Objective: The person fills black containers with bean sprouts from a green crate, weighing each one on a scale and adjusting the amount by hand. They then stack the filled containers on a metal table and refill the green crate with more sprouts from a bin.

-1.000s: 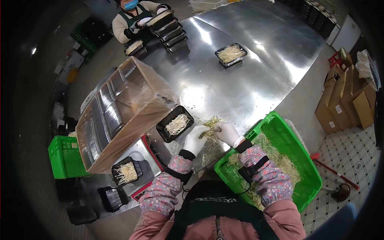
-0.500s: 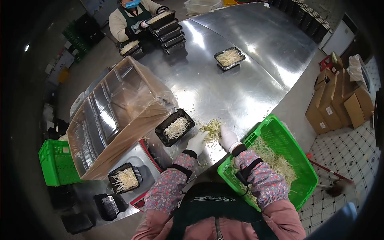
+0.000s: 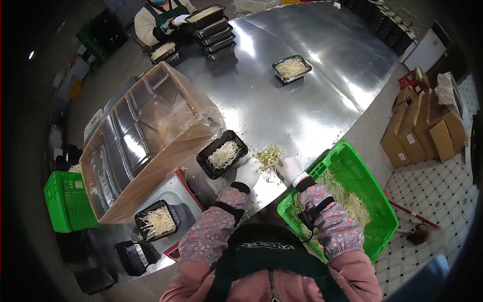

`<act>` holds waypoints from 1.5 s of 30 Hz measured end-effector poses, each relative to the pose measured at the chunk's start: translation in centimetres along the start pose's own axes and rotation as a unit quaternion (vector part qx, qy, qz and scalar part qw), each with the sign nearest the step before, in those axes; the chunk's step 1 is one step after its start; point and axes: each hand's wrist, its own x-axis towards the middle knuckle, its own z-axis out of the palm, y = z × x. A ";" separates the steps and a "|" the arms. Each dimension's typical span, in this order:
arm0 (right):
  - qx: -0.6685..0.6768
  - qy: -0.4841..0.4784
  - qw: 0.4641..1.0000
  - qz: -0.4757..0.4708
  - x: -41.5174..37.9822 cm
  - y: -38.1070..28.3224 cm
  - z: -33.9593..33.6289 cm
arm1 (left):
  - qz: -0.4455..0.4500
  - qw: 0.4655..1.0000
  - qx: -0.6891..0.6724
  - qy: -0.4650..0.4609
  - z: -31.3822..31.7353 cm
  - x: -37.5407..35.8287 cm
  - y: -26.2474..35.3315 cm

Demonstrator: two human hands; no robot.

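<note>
A small pile of sprouts (image 3: 269, 155) with greenish tops lies on the steel table between my gloved hands. My left hand (image 3: 249, 172) is closed at the pile's left side, its fingers round sprouts. On the right side my right hand (image 3: 290, 169) also has its fingers closed against the sprouts. Just left of my hands is a black tray (image 3: 222, 154) part-filled with pale sprouts. A green crate (image 3: 347, 196) of loose sprouts stands to the right, beneath my right forearm. Another filled black tray (image 3: 157, 222) rests on a scale (image 3: 185, 211) at lower left.
A plastic-lined box of empty trays (image 3: 146, 136) stands left. Farther off on the steel table (image 3: 322, 110) sits a filled tray (image 3: 292, 68). A co-worker (image 3: 161, 22) holds a stack of filled trays (image 3: 215, 32). Cardboard boxes (image 3: 427, 126) stand at right.
My hands have moved slightly apart, and the sprouts between them are more spread. The view has shifted a little. The co-worker's hand has moved slightly at the tray stack.
</note>
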 end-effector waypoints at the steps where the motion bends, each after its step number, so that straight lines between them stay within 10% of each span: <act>1: 0.014 0.001 1.000 -0.006 -0.1 0.6 -0.4 | -0.027 1.000 0.003 -0.001 -0.6 -0.9 -0.5; 9: -0.031 0.008 0.998 -0.051 -0.3 2.7 0.4 | -0.136 0.986 0.039 -0.091 -3.8 -4.9 0.1; 17: 0.099 -0.074 0.987 0.104 -0.4 -2.3 -3.5 | -0.086 0.993 -0.070 -0.033 -3.7 -7.0 0.4; 31: -0.110 -0.066 0.990 -0.065 -1.6 -4.3 1.8 | -0.106 0.974 0.092 -0.180 -4.2 -1.5 0.0; 43: 0.127 -0.065 0.988 0.053 -0.4 -3.6 -2.8 | -0.026 0.998 0.025 -0.051 -3.6 -5.4 -0.7; 45: 0.007 -0.054 0.998 -0.024 0.0 -3.6 0.1 | -0.014 0.998 0.004 -0.062 -2.5 -5.4 -0.7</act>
